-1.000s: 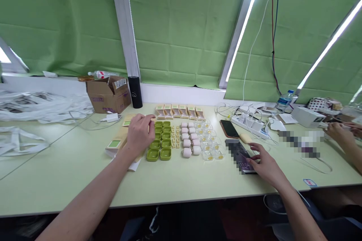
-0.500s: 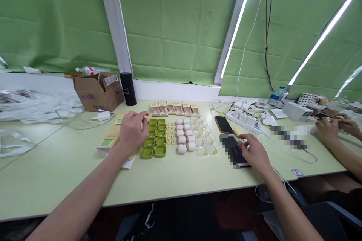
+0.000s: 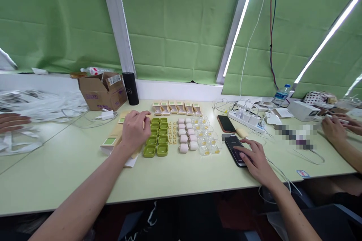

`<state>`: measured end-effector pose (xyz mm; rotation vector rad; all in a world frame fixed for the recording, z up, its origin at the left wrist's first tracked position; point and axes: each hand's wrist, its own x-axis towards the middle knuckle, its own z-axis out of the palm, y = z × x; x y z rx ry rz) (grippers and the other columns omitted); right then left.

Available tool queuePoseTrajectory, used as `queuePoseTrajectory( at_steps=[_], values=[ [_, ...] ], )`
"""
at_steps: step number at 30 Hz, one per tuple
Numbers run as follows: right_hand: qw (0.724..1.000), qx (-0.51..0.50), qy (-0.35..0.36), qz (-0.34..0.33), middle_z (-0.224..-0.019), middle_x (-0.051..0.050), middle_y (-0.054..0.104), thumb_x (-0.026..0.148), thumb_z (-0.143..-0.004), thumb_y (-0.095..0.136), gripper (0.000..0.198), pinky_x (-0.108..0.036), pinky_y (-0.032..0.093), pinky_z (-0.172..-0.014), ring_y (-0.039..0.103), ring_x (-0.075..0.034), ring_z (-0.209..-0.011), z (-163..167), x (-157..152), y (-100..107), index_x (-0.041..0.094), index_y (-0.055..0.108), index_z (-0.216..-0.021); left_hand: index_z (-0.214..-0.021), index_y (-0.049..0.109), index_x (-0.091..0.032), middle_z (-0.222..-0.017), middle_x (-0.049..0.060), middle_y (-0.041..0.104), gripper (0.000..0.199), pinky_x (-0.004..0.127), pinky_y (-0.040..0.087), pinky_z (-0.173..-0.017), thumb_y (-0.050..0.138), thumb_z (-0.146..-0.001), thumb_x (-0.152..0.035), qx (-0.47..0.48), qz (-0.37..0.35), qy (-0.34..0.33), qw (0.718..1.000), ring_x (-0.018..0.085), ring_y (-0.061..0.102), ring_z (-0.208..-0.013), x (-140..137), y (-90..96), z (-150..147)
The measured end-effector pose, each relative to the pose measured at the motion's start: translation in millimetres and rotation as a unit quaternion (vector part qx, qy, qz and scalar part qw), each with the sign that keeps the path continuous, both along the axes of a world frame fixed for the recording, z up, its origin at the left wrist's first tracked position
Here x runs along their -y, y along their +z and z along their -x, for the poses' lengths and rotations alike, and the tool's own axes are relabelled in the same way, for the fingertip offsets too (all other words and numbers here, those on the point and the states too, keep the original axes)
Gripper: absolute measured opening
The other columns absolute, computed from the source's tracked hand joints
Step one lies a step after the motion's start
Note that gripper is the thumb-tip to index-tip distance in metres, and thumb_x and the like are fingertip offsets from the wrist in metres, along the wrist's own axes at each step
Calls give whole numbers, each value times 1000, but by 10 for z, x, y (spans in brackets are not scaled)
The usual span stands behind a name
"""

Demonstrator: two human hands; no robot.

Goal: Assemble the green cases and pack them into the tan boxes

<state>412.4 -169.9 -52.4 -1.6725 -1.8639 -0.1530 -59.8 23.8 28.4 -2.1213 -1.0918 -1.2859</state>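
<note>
My left hand (image 3: 136,130) is curled closed beside the rows of green square cups (image 3: 162,150), above a flat kraft-paper carton (image 3: 109,140). Anything between its fingers is hidden from me. My right hand (image 3: 255,157) lies over a black phone (image 3: 236,148) with a lit screen. Its fingers are spread, and a fingertip rests at the screen. Between the hands stand small yellow pieces (image 3: 170,135), pale pink cylinders (image 3: 183,148) and clear plastic cups with yellow spots (image 3: 204,150), all in rows.
Small open cartons (image 3: 173,108) line the back. A second phone (image 3: 226,123), a power strip (image 3: 247,118) and cables lie to the right. Left are a cardboard box (image 3: 103,92), a black cylinder (image 3: 130,89) and white straps (image 3: 42,103). Other people's hands show at both sides.
My right hand has settled over the black phone with its fingers spread, and the screen is now lit. Another person's hand has come in at the left edge. My left hand keeps its pose.
</note>
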Motion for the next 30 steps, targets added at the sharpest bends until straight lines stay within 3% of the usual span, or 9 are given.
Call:
queuePoseTrajectory(
  at_steps=[13,30],
  values=[
    [998,-20,53,-37,-129,-10,68,42,-106,45,44,-60,44,-114,46,-36,-133,44,108,129,29,86,-95,-108,68,-21,-80,9,66,21,46,48,-86,50,-97,-21,16,24,5,1000,31,62,-88,-2,1,-15],
    [990,-47,-51,-126,-104,-10,77,32,-99,50,39,-57,50,-105,56,-35,-121,12,87,78,27,78,-71,-106,68,-22,-79,7,64,19,45,48,-85,51,-97,-21,11,25,13,1000,30,62,-88,2,5,-13]
  ],
)
